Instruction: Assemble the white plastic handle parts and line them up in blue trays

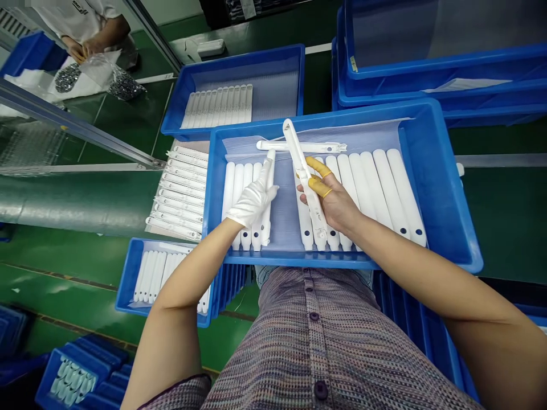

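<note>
Gripping a long white plastic part (304, 171) in my right hand (331, 199), my gloved left hand (252, 199) seemingly clamped on a 2nd part (268, 176) over the blue tray (444, 171).

Nothing is legible, not even the crate's yellow label (354, 64).

I record a factory workshop: a green conveyor belt (72, 202), stacked blue plastic trays (239, 60) of identical white moulded parts (388, 188), a co-worker (77, 23) nearby.

Smooth matt plastic parts (376, 188), glossy plastic tray (427, 171), cloth glove (252, 199)
</note>
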{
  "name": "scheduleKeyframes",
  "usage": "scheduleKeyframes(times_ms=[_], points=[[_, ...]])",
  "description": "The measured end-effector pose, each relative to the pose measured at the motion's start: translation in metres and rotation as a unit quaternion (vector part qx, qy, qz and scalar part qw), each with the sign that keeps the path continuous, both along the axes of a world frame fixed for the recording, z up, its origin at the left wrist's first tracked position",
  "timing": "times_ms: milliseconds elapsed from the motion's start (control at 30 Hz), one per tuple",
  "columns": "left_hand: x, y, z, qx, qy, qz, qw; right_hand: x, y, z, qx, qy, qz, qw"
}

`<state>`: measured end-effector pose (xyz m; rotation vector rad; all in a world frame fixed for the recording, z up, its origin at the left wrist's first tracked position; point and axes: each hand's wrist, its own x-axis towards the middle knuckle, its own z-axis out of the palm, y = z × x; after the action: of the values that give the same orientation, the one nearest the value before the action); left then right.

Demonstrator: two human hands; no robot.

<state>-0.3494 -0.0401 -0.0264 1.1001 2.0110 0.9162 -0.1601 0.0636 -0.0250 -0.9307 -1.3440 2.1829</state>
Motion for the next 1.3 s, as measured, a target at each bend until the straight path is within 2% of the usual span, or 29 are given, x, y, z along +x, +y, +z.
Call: scheduleKeyframes(times_ms=[67,133,233,267,333,400,500,600,733,800,833,933,967,1033,1167,1300], points=[[0.005,0.0,-0.005,-0.08,0.102,-0.023,0.991,-0.001,-0.001,-0.002,-0.018,-0.016,-0.006,1.0],[0.012,0.001,-0.012,-0.122,0.174,-0.026,0.977,-0.002,-0.001,-0.003,-0.024,-0.031,-0.006,0.999],[0.023,0.004,-0.023,-0.079,0.209,0.023,0.975,-0.001,0.0,-0.007,-0.001,-0.058,0.007,0.998],[0.024,0.005,-0.024,-0.085,0.229,0.025,0.969,0.0,0.0,-0.01,0.012,-0.071,0.012,0.997],[0.023,0.006,-0.024,-0.144,0.285,-0.005,0.948,0.002,-0.001,-0.017,0.035,-0.098,0.034,0.994],[0.015,0.007,-0.019,-0.191,0.341,-0.069,0.918,0.004,-0.004,-0.026,0.058,-0.107,0.067,0.99],[-0.005,0.009,-0.017,-0.126,0.394,-0.152,0.898,0.003,-0.012,-0.034,0.088,-0.108,0.106,0.985],[-0.021,0.01,-0.025,-0.086,0.409,-0.185,0.889,-0.006,-0.024,-0.034,0.107,-0.16,0.155,0.969],[-0.03,0.01,-0.037,-0.03,0.345,-0.23,0.909,-0.026,-0.036,-0.025,0.162,-0.223,0.225,0.934],[-0.03,0.008,-0.038,-0.006,0.312,-0.25,0.917,-0.032,-0.034,-0.019,0.221,-0.238,0.263,0.909],[-0.03,0.007,-0.038,-0.001,0.302,-0.253,0.919,-0.035,-0.029,-0.016,0.266,-0.243,0.288,0.887],[-0.025,0.004,-0.036,-0.014,0.301,-0.261,0.917,-0.039,0.002,-0.008,0.415,-0.275,0.348,0.795],[-0.022,0.004,-0.036,-0.024,0.306,-0.261,0.915,-0.041,0.017,-0.007,0.451,-0.294,0.344,0.769],[-0.014,0.006,-0.035,-0.045,0.316,-0.266,0.909,-0.047,0.046,-0.009,0.491,-0.335,0.289,0.751],[-0.002,0.013,-0.032,-0.087,0.322,-0.283,0.899,-0.062,0.082,-0.028,0.51,-0.351,0.196,0.761],[-0.007,0.014,-0.034,-0.111,0.319,-0.284,0.897,-0.075,0.084,-0.049,0.529,-0.35,0.16,0.756]])
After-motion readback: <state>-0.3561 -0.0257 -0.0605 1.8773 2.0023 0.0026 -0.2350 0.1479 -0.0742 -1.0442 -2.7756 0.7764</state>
